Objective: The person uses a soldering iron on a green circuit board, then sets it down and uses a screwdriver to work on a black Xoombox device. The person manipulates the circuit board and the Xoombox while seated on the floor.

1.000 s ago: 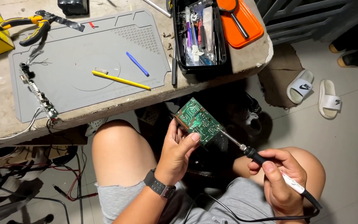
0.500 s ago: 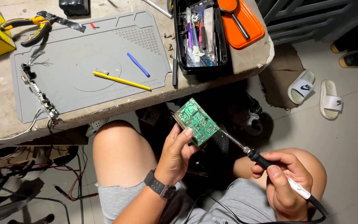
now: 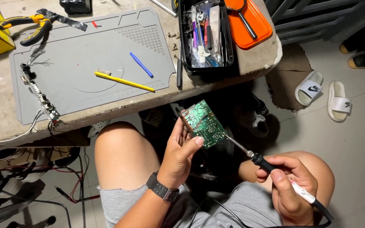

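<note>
Left hand (image 3: pixel 180 150) pinches the light, rigid, fragile green circuit board (image 3: pixel 203 123) by its edges at frame centre; right hand (image 3: pixel 290 185) grips the soldering iron (image 3: pixel 275 171).

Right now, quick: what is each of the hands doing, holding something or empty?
Left hand: closed on the green circuit board, held above the lap.
Right hand: closed around the soldering iron, its tip at the board's edge.

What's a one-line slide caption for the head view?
Left hand holds a green circuit board while the right hand brings a soldering iron to its edge.
</note>
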